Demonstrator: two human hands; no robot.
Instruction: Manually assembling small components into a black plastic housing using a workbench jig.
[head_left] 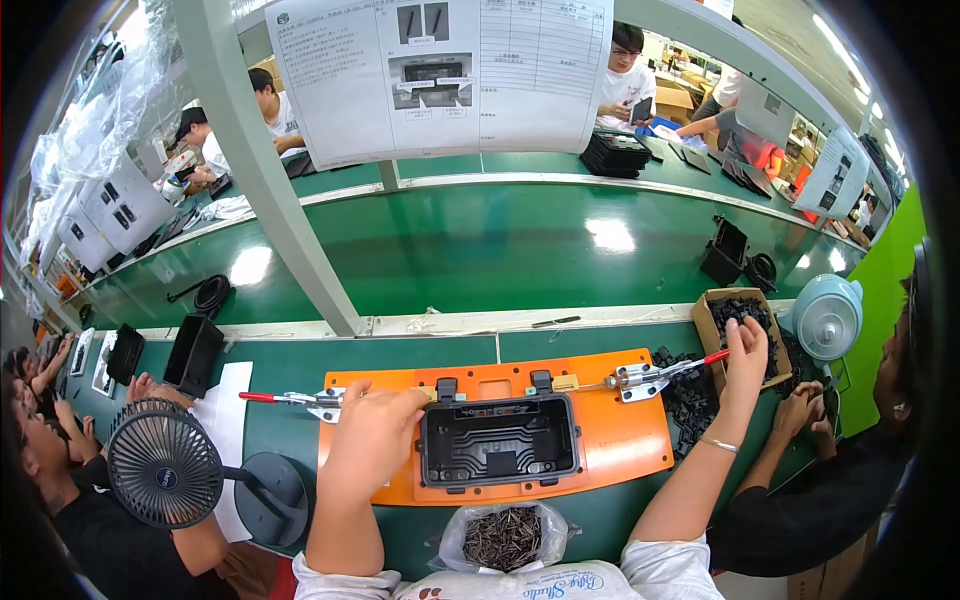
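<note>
A black plastic case (pixel 499 445), its inside facing up, sits in an orange fixture plate (pixel 630 440) in front of me. Toggle clamps with red handles are mounted on both sides of the plate. My right hand (pixel 745 360) grips the red handle of the right toggle clamp (pixel 640 380). My left hand (pixel 370 435) is closed at the case's upper left corner, beside a black hinge (pixel 447 390). Whatever its fingers pinch is hidden. Behind that hand the left toggle clamp (pixel 322 402) is partly covered.
A bag of thin dark pins (pixel 503 538) lies near me. Small black parts fill a cardboard box (pixel 708 325) and lie heaped beside it. A black fan (pixel 165 465) stands left, a light-blue fan (pixel 828 315) right. Co-workers sit on both sides. A green conveyor (pixel 500 240) runs beyond.
</note>
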